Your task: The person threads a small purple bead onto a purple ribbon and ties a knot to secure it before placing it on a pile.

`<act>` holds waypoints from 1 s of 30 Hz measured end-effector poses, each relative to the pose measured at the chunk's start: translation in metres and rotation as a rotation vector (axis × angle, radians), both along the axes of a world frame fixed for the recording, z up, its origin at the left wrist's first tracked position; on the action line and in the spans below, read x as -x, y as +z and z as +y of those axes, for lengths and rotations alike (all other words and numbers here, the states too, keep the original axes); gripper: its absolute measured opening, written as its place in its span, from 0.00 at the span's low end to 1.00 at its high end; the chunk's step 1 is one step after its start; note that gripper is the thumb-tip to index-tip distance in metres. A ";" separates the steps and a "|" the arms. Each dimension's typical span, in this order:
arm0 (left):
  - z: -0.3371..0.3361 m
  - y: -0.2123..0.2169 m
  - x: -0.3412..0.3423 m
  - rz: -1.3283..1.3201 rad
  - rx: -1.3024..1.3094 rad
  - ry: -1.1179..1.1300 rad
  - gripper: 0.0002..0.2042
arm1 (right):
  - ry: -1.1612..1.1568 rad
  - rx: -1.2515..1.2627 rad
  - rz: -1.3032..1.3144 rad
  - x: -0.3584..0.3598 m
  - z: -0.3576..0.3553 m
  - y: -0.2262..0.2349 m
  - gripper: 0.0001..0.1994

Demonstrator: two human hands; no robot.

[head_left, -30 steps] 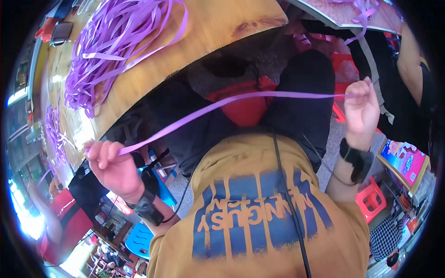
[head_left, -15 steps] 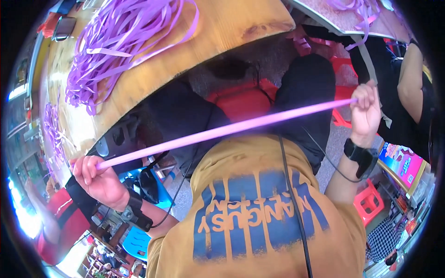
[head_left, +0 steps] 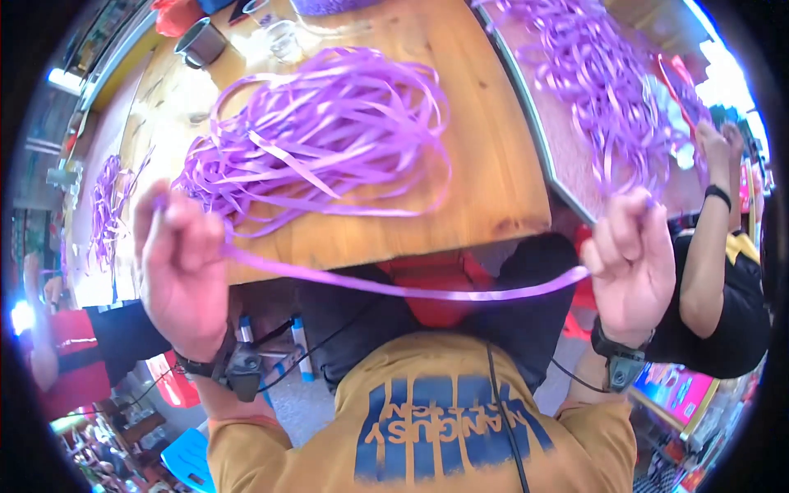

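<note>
A purple ribbon strip (head_left: pixel 411 287) stretches across my lap between both hands. My left hand (head_left: pixel 177 267) pinches its left end at the wooden table's near edge. My right hand (head_left: pixel 629 263) grips the other end, raised beside the table's right corner. A big loose pile of purple ribbon (head_left: pixel 320 135) lies on the wooden table (head_left: pixel 485 164) just beyond my left hand; the strip runs from it.
A second table (head_left: pixel 575 172) on the right carries more purple ribbon (head_left: pixel 600 74), where another person's arm (head_left: pixel 711 238) reaches. A dark mug (head_left: pixel 200 43) stands at the far left of my table. More ribbon (head_left: pixel 103 205) lies further left.
Both hands have risen from lap level to the table's edge, bringing the ribbon strip up. The view has tilted so the table top and ribbon pile fill the upper picture.
</note>
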State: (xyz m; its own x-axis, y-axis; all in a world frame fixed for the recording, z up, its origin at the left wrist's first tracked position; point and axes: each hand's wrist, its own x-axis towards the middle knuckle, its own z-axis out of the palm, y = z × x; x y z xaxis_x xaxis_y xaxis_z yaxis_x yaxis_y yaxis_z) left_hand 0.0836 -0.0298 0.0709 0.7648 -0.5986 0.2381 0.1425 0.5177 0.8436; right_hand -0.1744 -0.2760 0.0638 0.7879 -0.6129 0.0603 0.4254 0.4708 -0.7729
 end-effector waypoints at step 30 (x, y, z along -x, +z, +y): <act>-0.101 -0.020 -0.060 0.024 -0.321 -0.288 0.07 | 0.554 0.446 0.369 -0.213 0.003 -0.007 0.22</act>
State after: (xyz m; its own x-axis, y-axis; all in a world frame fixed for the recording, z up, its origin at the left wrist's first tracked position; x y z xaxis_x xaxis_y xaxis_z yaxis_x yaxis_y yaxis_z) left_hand 0.1439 -0.1307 0.0512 0.5587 -0.8293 -0.0105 0.2644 0.1660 0.9500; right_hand 0.0382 -0.2734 0.0567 0.9875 -0.1064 -0.1165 -0.0996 0.1525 -0.9833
